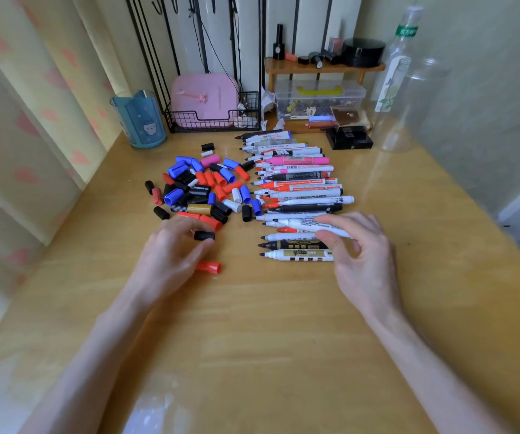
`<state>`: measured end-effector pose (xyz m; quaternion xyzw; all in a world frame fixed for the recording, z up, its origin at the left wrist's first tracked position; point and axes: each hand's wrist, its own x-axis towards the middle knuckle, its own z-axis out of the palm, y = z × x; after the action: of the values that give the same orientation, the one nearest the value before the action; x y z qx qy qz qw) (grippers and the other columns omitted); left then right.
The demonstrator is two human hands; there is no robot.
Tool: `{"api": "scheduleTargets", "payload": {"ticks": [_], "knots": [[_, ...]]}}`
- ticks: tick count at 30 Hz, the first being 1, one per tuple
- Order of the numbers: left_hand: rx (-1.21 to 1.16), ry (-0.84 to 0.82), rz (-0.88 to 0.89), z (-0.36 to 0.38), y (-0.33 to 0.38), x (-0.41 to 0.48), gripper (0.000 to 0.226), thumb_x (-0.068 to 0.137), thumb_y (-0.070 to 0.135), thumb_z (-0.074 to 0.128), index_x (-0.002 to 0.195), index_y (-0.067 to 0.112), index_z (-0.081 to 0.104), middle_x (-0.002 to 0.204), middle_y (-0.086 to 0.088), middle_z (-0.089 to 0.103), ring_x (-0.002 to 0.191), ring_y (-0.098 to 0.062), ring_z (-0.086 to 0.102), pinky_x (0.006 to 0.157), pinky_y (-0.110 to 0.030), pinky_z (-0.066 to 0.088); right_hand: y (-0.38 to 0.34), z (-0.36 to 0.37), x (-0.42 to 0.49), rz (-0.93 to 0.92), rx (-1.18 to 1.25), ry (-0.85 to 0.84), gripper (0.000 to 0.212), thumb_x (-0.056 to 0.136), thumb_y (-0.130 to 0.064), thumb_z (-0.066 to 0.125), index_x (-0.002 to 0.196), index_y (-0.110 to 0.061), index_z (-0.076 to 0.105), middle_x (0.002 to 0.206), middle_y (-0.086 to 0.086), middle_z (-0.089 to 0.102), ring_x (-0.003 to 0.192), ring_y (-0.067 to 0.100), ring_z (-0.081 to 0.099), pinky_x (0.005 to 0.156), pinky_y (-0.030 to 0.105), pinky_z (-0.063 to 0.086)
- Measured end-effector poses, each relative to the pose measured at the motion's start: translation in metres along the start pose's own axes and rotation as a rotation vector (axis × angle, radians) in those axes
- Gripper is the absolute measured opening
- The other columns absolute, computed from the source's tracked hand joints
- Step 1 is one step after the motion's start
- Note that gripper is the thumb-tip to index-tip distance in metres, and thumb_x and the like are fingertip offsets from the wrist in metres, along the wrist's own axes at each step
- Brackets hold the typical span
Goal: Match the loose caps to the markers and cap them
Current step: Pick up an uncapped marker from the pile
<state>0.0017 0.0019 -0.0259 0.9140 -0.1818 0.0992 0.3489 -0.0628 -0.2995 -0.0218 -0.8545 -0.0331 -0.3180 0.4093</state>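
- My two bare forearms reach in from the near edge over the yellow wooden table (283, 324).
- My left hand (171, 255) pinches a short black cap (204, 235) between thumb and fingertips, held just above the table at the near edge of the caps.
- A single red cap (209, 267) lies on its side on the table, touching or just beside the thumb side of that hand; I cannot tell which.
- My right hand (365, 261) grips a white marker (311, 226) by its rear end, fingers over it and thumb under. Its dark tip points left and it is tilted slightly across the markers below.
- Under and beyond it lies the row of markers (299, 183), all uncapped and side by side with tips to the left; bodies are white, black, red, pink and gold-labelled.
- Left of the row sits the pile of loose caps (202, 189): blue, red, black, white, one pink, one gold.
- Further back stand a blue cup (141, 120) at the left and a black wire basket (211, 119) holding a pink case (203, 98).
- At the far right are a clear plastic box (319, 98) under a small wooden shelf (321, 68), a black box (351, 140) and a tall clear bottle (399, 73).
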Motion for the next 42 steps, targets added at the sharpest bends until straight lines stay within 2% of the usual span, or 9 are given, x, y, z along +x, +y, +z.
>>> {"api": "scheduleTargets", "payload": {"ticks": [2,9,15,19,26,31,33,36,42], "knots": [[0.048,-0.020,-0.001,0.004,-0.002,-0.001,0.018,0.094,0.021,0.075,0.109,0.029,0.072,0.107,0.010,0.068,0.102,-0.016,0.059,0.095,-0.035,0.048,-0.001,0.000,0.000,-0.004,-0.010,0.000,0.016,0.092,-0.007,0.076,0.105,-0.016,0.080,0.093,-0.011,0.068,0.089,-0.002,0.048,0.076,0.014,0.035],[0.025,0.089,0.041,0.008,0.004,0.003,0.014,0.097,0.022,0.070,0.111,0.026,0.073,0.104,0.010,0.064,0.098,-0.010,0.057,0.090,-0.024,0.041,0.000,-0.002,0.001,0.021,-0.025,0.006,0.017,0.093,-0.011,0.076,0.107,-0.019,0.079,0.093,-0.015,0.067,0.091,0.000,0.049,0.076,0.014,0.035],[0.210,0.194,-0.053,0.026,0.008,0.028,0.029,0.091,0.027,0.077,0.117,0.017,0.073,0.114,-0.005,0.061,0.110,-0.031,0.056,0.099,-0.044,0.048,0.000,-0.001,0.001,0.037,0.000,-0.028,0.015,0.094,-0.014,0.075,0.107,-0.021,0.079,0.094,-0.016,0.067,0.094,0.005,0.052,0.075,0.014,0.035],[0.318,0.167,-0.165,0.036,0.019,0.040,0.037,0.087,0.035,0.076,0.119,0.018,0.073,0.119,-0.007,0.057,0.116,-0.035,0.050,0.098,-0.049,0.048,0.001,-0.001,0.001,0.058,0.006,-0.029,0.015,0.094,-0.015,0.075,0.107,-0.022,0.079,0.095,-0.017,0.068,0.095,0.004,0.052,0.075,0.013,0.034],[0.403,0.233,-0.130,0.042,0.012,0.041,0.036,0.086,0.045,0.081,0.104,0.014,0.079,0.111,-0.009,0.059,0.109,-0.036,0.050,0.094,-0.049,0.047,0.004,-0.002,0.002,0.097,0.015,-0.045,0.015,0.095,-0.017,0.075,0.108,-0.023,0.078,0.099,-0.015,0.071,0.098,0.006,0.054,0.075,0.011,0.034],[0.088,0.345,-0.034,0.032,0.028,0.039,0.031,0.091,0.047,0.075,0.093,0.016,0.081,0.093,0.001,0.066,0.085,-0.018,0.058,0.074,-0.030,0.044,0.003,-0.001,0.002,0.114,0.046,-0.058,0.015,0.095,-0.017,0.074,0.108,-0.023,0.078,0.100,-0.015,0.071,0.098,0.005,0.054,0.076,0.010,0.034],[-0.245,0.358,-0.113,0.025,0.042,0.035,0.030,0.095,0.044,0.073,0.085,0.016,0.079,0.082,0.009,0.070,0.064,-0.005,0.056,0.062,-0.020,0.044,0.003,-0.002,0.002,0.118,0.072,-0.063,0.015,0.095,-0.017,0.074,0.108,-0.023,0.078,0.100,-0.015,0.071,0.097,0.005,0.054,0.076,0.011,0.035],[-0.637,0.239,-0.294,0.016,0.058,0.024,0.033,0.096,0.044,0.069,0.082,0.015,0.077,0.068,0.009,0.067,0.054,-0.011,0.052,0.054,-0.019,0.042,0.002,-0.003,0.002,0.131,0.131,-0.081,0.014,0.095,-0.017,0.075,0.107,-0.024,0.079,0.100,-0.014,0.072,0.097,0.008,0.057,0.074,0.012,0.035],[-0.856,-0.071,-0.330,0.019,0.061,-0.003,0.029,0.097,0.030,0.062,0.111,0.010,0.078,0.098,-0.011,0.078,0.050,-0.015,0.047,0.046,-0.018,0.029,-0.004,0.001,-0.001,0.127,0.216,-0.153,0.017,0.093,-0.018,0.077,0.106,-0.029,0.079,0.099,-0.018,0.070,0.082,-0.002,0.051,0.065,0.015,0.035]]}}
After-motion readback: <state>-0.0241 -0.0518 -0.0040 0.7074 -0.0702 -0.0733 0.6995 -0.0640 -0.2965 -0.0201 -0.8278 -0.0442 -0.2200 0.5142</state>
